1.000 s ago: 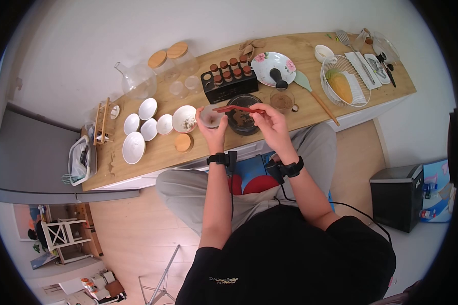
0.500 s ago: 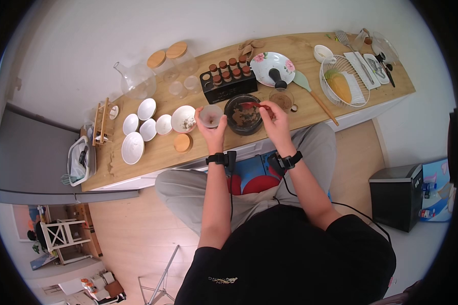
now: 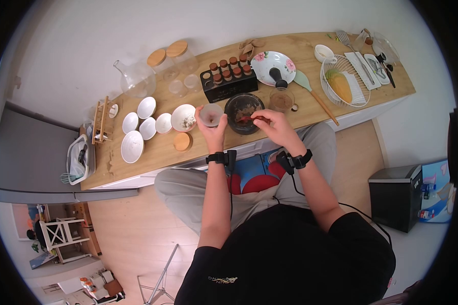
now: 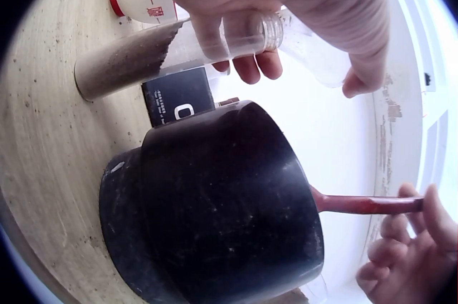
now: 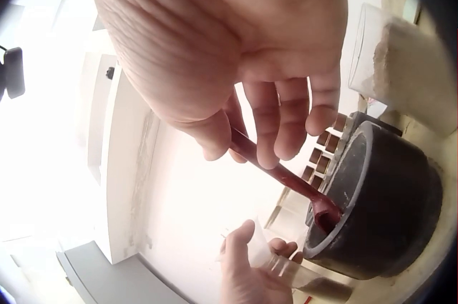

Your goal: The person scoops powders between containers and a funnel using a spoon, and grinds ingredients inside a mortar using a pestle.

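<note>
My left hand (image 3: 213,136) grips a translucent funnel-like cup (image 3: 210,116) left of the black mortar (image 3: 230,126). In the left wrist view, its fingers curl round the neck of a clear jar (image 4: 136,58) partly filled with brown powder, beside the mortar (image 4: 229,196). Pinched between the thumb and fingers of my right hand (image 3: 280,129) is a red spoon (image 3: 245,118). The right wrist view shows the bowl of the spoon (image 5: 325,212) dipping inside the mortar's rim, where brown material lies in the head view.
Behind the mortar stands a black rack (image 3: 231,89) of red-capped jars, with a floral plate (image 3: 263,65) beside it. White bowls (image 3: 133,146) sit at left, near a round wooden lid (image 3: 183,142). A glass mug (image 3: 281,100) and wooden-handled spatula (image 3: 323,105) lie right.
From above the cup, the red spoon has moved right and down into the mortar, then toward its near side. My left hand has stayed nearly still, holding the cup.
</note>
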